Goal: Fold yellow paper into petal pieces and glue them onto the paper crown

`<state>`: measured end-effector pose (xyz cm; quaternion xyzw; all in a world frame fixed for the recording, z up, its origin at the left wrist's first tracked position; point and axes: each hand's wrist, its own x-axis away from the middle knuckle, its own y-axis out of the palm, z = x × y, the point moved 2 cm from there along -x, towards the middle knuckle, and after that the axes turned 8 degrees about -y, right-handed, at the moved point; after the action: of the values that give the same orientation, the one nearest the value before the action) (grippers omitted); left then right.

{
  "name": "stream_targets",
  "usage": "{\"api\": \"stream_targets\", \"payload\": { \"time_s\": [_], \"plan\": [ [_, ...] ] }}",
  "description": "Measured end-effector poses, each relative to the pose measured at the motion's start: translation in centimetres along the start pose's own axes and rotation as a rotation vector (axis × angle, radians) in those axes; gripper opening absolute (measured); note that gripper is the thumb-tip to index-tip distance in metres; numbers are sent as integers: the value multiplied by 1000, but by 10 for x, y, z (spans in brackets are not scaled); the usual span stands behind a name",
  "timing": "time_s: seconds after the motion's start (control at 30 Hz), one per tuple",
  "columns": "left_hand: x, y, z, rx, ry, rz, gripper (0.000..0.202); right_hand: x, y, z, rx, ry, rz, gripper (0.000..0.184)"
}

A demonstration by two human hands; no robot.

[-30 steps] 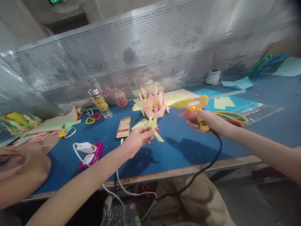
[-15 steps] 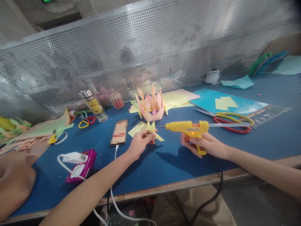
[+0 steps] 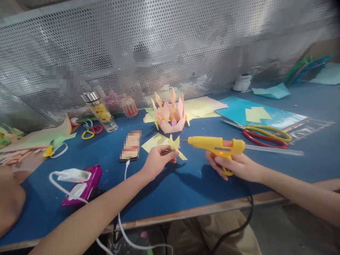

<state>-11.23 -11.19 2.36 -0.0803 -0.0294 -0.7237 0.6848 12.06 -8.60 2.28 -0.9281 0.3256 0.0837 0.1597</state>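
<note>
My left hand [image 3: 160,161] pinches a small folded yellow paper piece [image 3: 174,143], with pointed tips sticking up and a strip sloping down to the right. In my right hand [image 3: 236,164] is a yellow hot glue gun [image 3: 216,143], an orange light glowing on its body and a clear glue stick [image 3: 273,150] jutting from the back. Its nozzle points left and sits a short distance from the folded paper; I cannot tell whether they touch. Behind my left hand lies a flat yellow sheet [image 3: 152,142]. Just beyond stands a pink and peach paper crown [image 3: 171,120].
Scissors with red and yellow handles [image 3: 265,136] lie right, by a blue board [image 3: 255,109]. Left are a phone [image 3: 131,145] on a white cable, a purple power strip [image 3: 85,187], a glass bottle [image 3: 101,111] and small scissors [image 3: 91,131]. Another person's arm [image 3: 10,202] rests far left.
The view has shifted slightly. The glue gun has turned a little, its nozzle closer to the folded yellow paper. Both hands keep their holds.
</note>
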Motion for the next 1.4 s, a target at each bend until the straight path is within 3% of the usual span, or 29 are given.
{"api": "stream_targets", "payload": {
  "time_s": [0.47,1.4],
  "plan": [
    [-3,-2,-4,-35,2,-13,26,0,0,2,10,-9,-7,34],
    [-5,-3,-4,161,-66,18,33,4,1,6,105,54,-48,36]
  ]
}}
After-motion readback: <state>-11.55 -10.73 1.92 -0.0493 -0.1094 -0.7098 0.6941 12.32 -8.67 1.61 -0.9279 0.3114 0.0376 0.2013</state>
